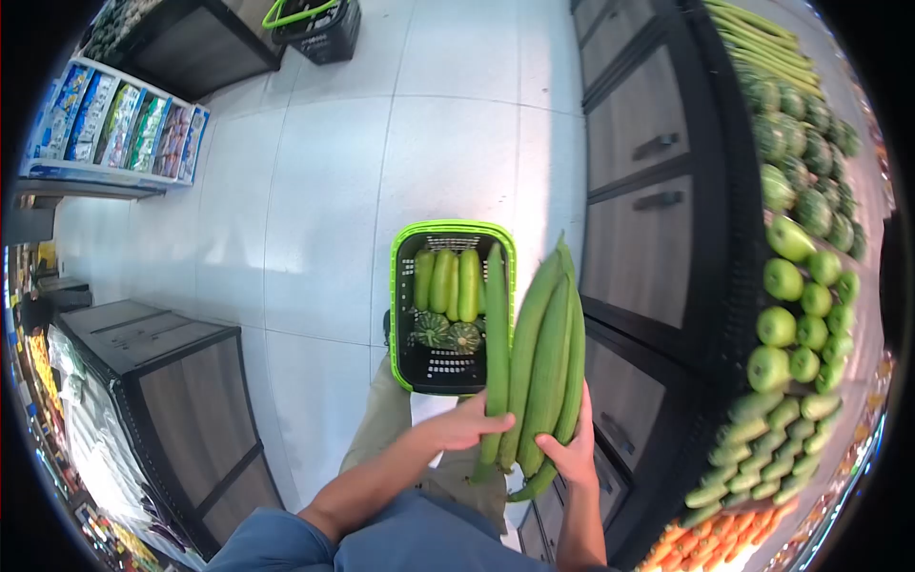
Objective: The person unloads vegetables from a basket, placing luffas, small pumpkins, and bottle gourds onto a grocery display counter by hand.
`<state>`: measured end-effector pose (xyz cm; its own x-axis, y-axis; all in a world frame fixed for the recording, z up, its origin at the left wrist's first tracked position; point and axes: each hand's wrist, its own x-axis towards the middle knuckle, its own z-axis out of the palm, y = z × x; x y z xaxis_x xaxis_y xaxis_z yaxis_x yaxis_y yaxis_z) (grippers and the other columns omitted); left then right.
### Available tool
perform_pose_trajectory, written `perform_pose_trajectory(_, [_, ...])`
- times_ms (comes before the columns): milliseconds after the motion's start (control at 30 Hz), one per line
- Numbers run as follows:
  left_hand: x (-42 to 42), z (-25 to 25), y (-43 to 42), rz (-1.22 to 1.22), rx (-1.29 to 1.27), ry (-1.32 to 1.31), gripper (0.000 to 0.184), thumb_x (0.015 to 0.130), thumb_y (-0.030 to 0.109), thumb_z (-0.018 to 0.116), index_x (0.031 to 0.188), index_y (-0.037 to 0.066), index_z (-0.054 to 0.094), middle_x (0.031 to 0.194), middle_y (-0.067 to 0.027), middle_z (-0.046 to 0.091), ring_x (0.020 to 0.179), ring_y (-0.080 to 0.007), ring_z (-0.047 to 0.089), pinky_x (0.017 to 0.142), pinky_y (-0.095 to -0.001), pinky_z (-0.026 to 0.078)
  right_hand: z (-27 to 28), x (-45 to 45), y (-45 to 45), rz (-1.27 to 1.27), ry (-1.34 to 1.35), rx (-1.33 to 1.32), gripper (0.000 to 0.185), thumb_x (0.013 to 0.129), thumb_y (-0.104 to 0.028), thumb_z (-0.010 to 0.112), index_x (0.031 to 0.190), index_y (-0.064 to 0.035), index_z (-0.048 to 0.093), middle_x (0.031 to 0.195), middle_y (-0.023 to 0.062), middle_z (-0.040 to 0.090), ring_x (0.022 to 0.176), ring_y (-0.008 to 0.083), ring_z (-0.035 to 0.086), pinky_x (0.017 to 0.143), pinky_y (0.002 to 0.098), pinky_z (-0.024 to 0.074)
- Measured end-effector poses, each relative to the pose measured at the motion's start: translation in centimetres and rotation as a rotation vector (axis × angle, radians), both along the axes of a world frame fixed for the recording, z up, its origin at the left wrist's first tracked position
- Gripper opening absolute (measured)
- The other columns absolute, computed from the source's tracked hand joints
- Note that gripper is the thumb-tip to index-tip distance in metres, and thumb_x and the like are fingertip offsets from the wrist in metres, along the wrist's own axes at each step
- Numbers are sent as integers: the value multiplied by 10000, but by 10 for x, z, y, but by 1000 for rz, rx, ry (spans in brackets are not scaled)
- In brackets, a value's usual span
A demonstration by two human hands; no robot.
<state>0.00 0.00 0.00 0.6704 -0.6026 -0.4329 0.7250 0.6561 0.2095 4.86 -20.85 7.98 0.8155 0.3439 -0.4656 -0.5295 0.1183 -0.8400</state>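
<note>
Several long green luffa gourds are gathered in front of my body, tips pointing away from me. My right hand wraps the lower right side of the bunch, thumb across the front. My left hand is closed around the lower part of a slimmer luffa gourd at the bunch's left. That gourd overlaps the right side of a black basket with a bright green rim. Inside the basket lie several pale green long vegetables and striped round squashes.
On my right, a produce stand with drawers holds striped round squashes, round green gourds, cucumbers and carrots. A dark cabinet stands left. Another basket and a packet rack are farther off.
</note>
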Motion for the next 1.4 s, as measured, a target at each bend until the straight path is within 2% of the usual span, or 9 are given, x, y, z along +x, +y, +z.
perform_pose_trajectory(67, [15, -15, 5, 35, -174, -34, 990, 864, 466, 831, 1581, 15, 320, 1539, -130, 495, 1388, -276, 520, 1132, -460, 446, -3, 14, 1, 69, -165, -93, 1126, 811, -78, 849, 1643, -2, 94, 1601, 180, 362, 1478, 277, 389, 1202, 419, 336])
perform_pose_trajectory(100, [-6, 75, 10, 11, -30, -104, 990, 864, 466, 831, 1581, 15, 320, 1539, -130, 495, 1388, -276, 520, 1132, -460, 446, 65, -11, -4, 39, -236, 79, 1122, 815, -56, 844, 1643, 4, 89, 1606, 172, 356, 1479, 265, 382, 1198, 409, 335])
perform_pose_trajectory(200, [-7, 131, -9, -43, -144, -176, 849, 875, 402, 836, 1517, 13, 441, 1503, -118, 531, 1357, -260, 541, 1115, -449, 467, 138, -32, -27, 41, -270, 87, 1113, 830, -40, 828, 1645, 8, 71, 1615, 167, 343, 1481, 262, 379, 1202, 417, 331])
perform_pose_trajectory(367, [-22, 198, -21, -60, -8, -341, 865, 868, 399, 842, 1527, 22, 427, 1500, -119, 533, 1357, -268, 545, 1110, -456, 478, 201, -51, -46, 119, -532, -107, 1085, 879, -73, 793, 1648, 13, 32, 1670, 187, 243, 1533, 280, 283, 1228, 406, 275])
perform_pose_trajectory(533, [-42, 239, -27, 0, -20, -387, 826, 875, 370, 835, 1518, 41, 436, 1472, -128, 557, 1317, -290, 583, 1077, -487, 516, 250, -89, -38, 164, -661, -350, 951, 968, -147, 679, 1647, 2, 31, 1654, 298, 257, 1530, 375, 323, 1224, 402, 295])
perform_pose_trajectory(733, [-78, 237, -7, 0, -29, -259, 696, 943, 294, 750, 1514, 40, 441, 1440, -158, 585, 1300, -330, 599, 1069, -531, 520, 273, -150, 7, 97, -719, -691, 894, 986, -193, 642, 1648, -3, 73, 1564, 319, 408, 1433, 409, 468, 1160, 403, 382])
perform_pose_trajectory(967, [-106, 219, 4, -14, -256, -100, 660, 983, 362, 680, 1514, 45, 449, 1442, -184, 583, 1313, -365, 583, 1118, -560, 462, 283, -201, 25, 43, -687, -751, 835, 979, -165, 632, 1645, -9, 153, 1575, 301, 409, 1432, 395, 477, 1154, 401, 392])
perform_pose_trajectory(1100, [-119, 247, -8, -156, -153, -197, 639, 983, 345, 686, 1492, 29, 464, 1414, -186, 600, 1286, -338, 609, 1079, -531, 508, 296, -230, 16, -101, -620, -665, 841, 948, -160, 656, 1632, -1, 193, 1628, 271, 342, 1489, 397, 394, 1203, 403, 340])
perform_pose_trajectory(1400, [-119, 267, -73, -197, -148, -306, 637, 972, 270, 712, 1499, 42, 438, 1406, -177, 594, 1274, -322, 621, 1065, -510, 532, 289, -249, -39, -144, -914, -620, 876, 869, -116, 725, 1608, 3, 269, 1664, 303, 226, 1549, 444, 246, 1253, 472, 245])
